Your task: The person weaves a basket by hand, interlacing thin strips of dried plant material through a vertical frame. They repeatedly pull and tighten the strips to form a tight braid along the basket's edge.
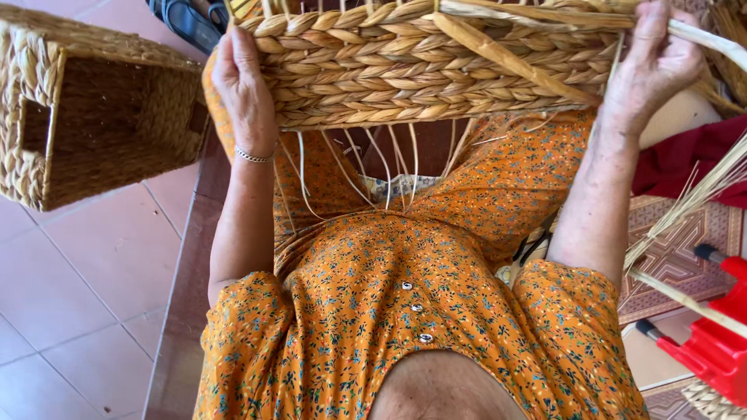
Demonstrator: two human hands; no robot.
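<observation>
From the head camera, both forearms reach up to a half-woven basket [436,66] lying across the lap. The left hand [243,82] lies flat and open against the basket's left end, fingers pointing up. The right hand [650,66] is at the basket's right end, fingers curled around a loose straw strand [712,43]. Below the basket's lower edge, thin bare stakes [389,163] hang free over the orange dress. Left of the basket, a finished rectangular basket [85,117] lies on its side on the tiled floor. Lower right of the basket stands a red plastic stool [712,342], crossed by loose straw.
</observation>
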